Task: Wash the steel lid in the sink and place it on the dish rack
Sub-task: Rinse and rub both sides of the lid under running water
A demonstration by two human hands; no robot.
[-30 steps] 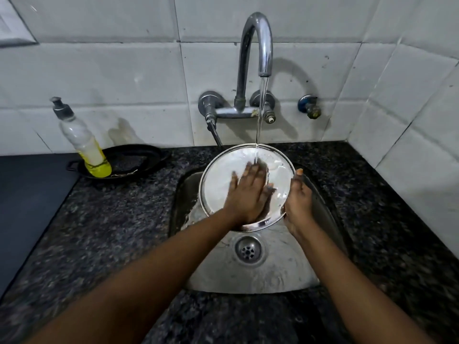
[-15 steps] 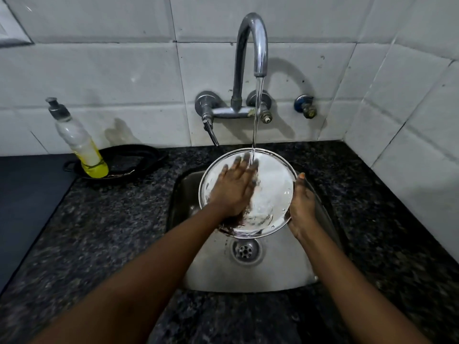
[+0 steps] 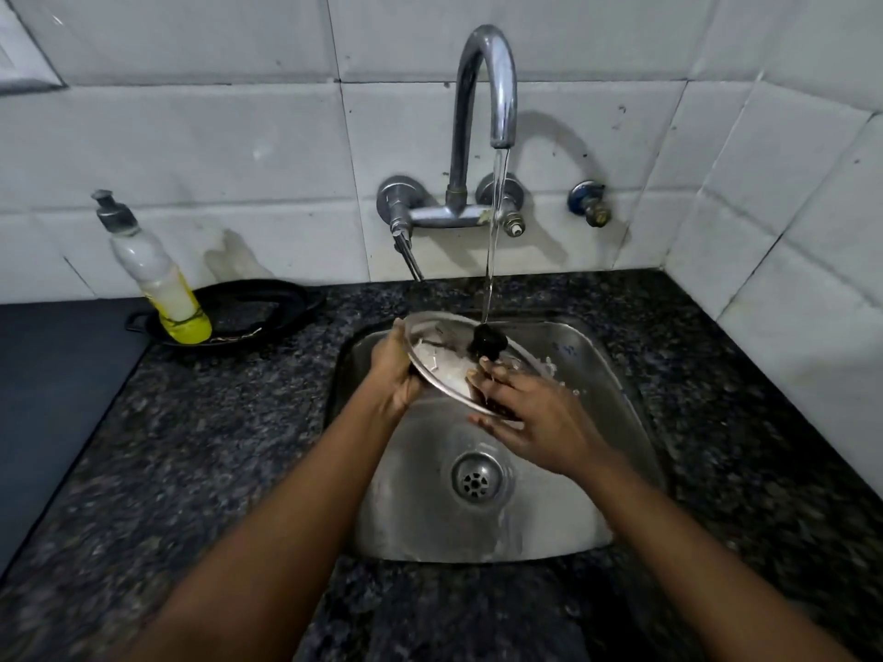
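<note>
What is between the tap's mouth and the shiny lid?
Only a thin stream of water runs from the tap spout down onto the black knob of the steel lid, seen in the head view.

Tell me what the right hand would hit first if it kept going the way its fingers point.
The right hand points up-left, fingertips already at the steel lid; next likely its black knob, though depth is unclear.

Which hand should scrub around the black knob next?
Probably the right hand. Its fingers already lie on the steel lid just below the knob, under the water. The left hand grips the lid's far edge, steadying it.
</note>
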